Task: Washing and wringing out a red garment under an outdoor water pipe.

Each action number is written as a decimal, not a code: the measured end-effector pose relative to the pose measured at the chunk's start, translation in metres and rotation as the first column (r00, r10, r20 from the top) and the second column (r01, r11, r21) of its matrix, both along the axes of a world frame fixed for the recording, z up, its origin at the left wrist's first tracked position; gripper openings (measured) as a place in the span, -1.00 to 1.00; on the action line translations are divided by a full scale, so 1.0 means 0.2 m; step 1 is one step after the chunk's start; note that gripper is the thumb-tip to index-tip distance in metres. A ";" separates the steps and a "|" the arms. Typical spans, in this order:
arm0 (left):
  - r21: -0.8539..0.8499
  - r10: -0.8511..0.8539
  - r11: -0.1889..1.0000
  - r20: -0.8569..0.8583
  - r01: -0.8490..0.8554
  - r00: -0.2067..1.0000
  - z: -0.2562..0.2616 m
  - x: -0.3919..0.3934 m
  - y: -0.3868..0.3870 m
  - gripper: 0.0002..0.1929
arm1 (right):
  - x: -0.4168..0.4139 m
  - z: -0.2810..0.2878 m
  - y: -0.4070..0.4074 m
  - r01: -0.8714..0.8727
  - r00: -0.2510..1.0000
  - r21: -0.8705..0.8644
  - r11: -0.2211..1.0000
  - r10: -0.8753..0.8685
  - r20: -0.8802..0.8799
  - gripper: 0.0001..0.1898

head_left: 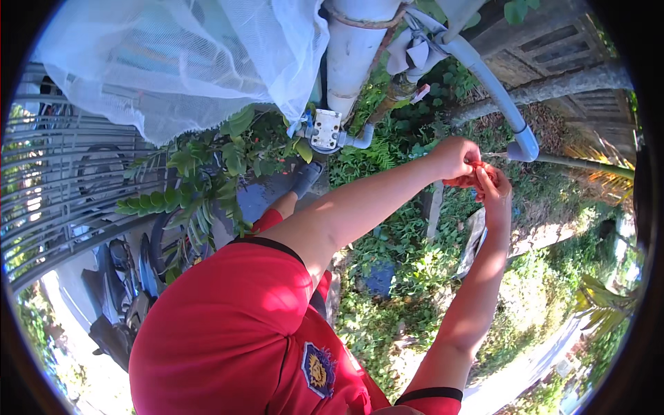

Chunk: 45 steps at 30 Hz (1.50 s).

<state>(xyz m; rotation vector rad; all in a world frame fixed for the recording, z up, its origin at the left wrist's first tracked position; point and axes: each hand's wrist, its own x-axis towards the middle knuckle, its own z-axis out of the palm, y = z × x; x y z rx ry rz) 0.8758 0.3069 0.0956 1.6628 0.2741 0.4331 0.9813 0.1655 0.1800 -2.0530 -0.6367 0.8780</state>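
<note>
My left hand (456, 158) and my right hand (493, 188) are together in front of me, at the right of the view. Both have their fingers pinched on a small, crumpled red thing (459, 180), whose material I cannot tell; part of it is hidden by the fingers. Just beyond the hands ends a grey plastic pipe (493, 85) with an elbow (524, 145) that opens close to my fingertips. A thin, pale strand lies between my left hand and that elbow.
White netting (207, 67) hangs at upper left beside a thick white pipe (350, 57). A white box-like fitting (327, 128) joins a small elbow pipe. Metal railings (62, 166) and a parked motorbike (122, 290) stand left. Leafy plants (384, 223) and a pale trunk or pole (581, 80) are around me.
</note>
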 end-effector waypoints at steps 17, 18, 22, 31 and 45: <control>0.161 0.358 0.917 0.073 -0.365 0.931 -0.07 0.02 0.19 -0.67 | 0.00 -0.12 0.03 0.089 0.980 0.301 0.949 -0.137 0.142 -0.61; 0.164 0.359 0.916 0.079 -0.367 0.930 -0.08 0.01 0.17 -0.59 | 0.00 -0.13 0.05 0.105 0.970 0.310 0.945 -0.166 0.179 -0.63; 0.276 0.156 0.943 0.123 -0.185 0.980 -0.07 0.01 0.06 -0.10 | -0.01 -0.14 0.15 0.340 0.929 0.403 0.850 -0.237 -0.284 -0.63; -0.927 -0.014 0.355 0.122 0.119 0.992 0.00 0.15 0.09 -0.52 | -0.08 -0.27 0.26 0.603 0.796 0.477 0.639 -0.520 -0.310 -0.63; 0.740 0.368 0.557 0.186 -0.376 0.911 0.09 0.28 0.03 -0.56 | 0.00 -0.53 0.37 0.864 0.442 0.403 0.303 -0.070 -0.894 -0.66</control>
